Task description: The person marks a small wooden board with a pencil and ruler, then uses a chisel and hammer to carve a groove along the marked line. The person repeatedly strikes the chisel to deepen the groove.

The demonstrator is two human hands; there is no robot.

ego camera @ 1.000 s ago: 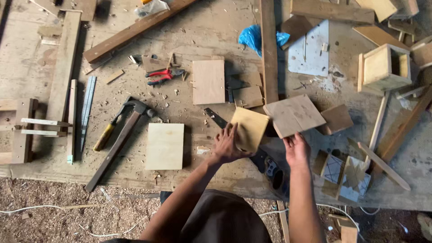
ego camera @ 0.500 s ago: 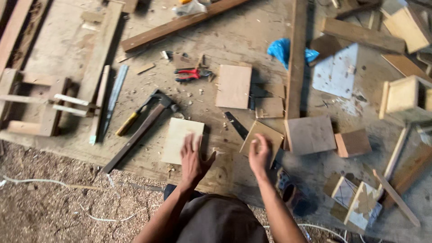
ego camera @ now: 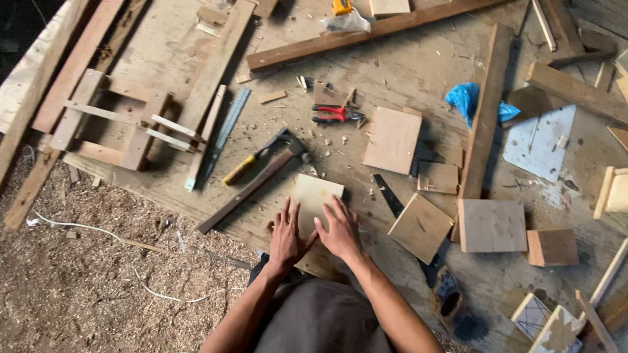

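I see both hands flat, fingers spread — left hand [ego camera: 286, 236] and right hand [ego camera: 338, 229] pressing the pale plywood square [ego camera: 316, 195] onto the bench, apparently steadying it — hammer [ego camera: 265, 173] just beyond the left.

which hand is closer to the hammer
Left. The left hand lies on the near left part of the pale plywood square, just below the hammer. The right hand rests on the square's right side, farther away.

Left hand [ego camera: 286, 236] and right hand [ego camera: 338, 229] press flat on a pale plywood square [ego camera: 314, 199].
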